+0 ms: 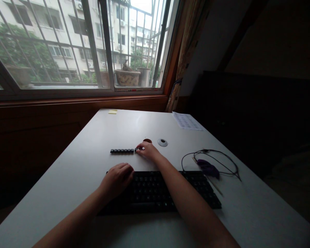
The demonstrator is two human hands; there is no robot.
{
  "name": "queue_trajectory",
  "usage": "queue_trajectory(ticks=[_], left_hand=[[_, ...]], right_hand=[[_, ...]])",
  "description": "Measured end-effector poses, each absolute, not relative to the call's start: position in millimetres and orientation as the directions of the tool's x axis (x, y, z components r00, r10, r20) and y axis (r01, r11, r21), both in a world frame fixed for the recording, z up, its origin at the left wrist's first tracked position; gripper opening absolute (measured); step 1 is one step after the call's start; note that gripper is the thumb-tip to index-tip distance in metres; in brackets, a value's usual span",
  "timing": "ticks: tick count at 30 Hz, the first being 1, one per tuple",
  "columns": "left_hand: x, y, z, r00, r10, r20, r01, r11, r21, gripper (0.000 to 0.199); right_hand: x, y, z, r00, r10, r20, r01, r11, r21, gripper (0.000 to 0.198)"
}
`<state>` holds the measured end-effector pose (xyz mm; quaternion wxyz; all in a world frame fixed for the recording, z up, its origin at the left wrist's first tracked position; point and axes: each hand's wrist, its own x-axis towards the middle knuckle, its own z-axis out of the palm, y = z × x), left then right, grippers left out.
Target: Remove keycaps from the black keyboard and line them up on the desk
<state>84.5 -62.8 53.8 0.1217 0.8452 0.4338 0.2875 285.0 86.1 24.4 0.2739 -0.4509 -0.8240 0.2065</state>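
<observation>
A black keyboard [150, 193] lies across the near part of the white table. Beyond it is a short straight row of black keycaps [122, 151]. At the right end of that row, my right hand [146, 151] pinches a small black keycap [136, 150] between its fingertips, close to the table. My right forearm crosses over the keyboard and hides some of its keys. My left hand [118, 177] rests at the keyboard's upper left corner with its fingers curled in. Whatever is under or inside those fingers is hidden.
Behind my right hand sits a brown round object [147, 140], partly hidden, beside a white ring with a dark centre [162, 142]. To the right lie a looped black cable [222, 154], a dark purple cloth [208, 168] and a thin stick [215, 186]. Printed paper [186, 121] and yellow sticky notes [113, 112] lie far back.
</observation>
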Motion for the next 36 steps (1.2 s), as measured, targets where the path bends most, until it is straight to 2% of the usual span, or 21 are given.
queue_trajectory(ticks=[36], left_hand=[[85.5, -63.0, 55.8, 0.465, 0.797, 0.386, 0.664, -0.602, 0.444, 0.016]], right_hand=[[286.2, 86.1, 22.1, -0.462, 0.851, 0.247, 0.636, 0.513, -0.577, 0.02]])
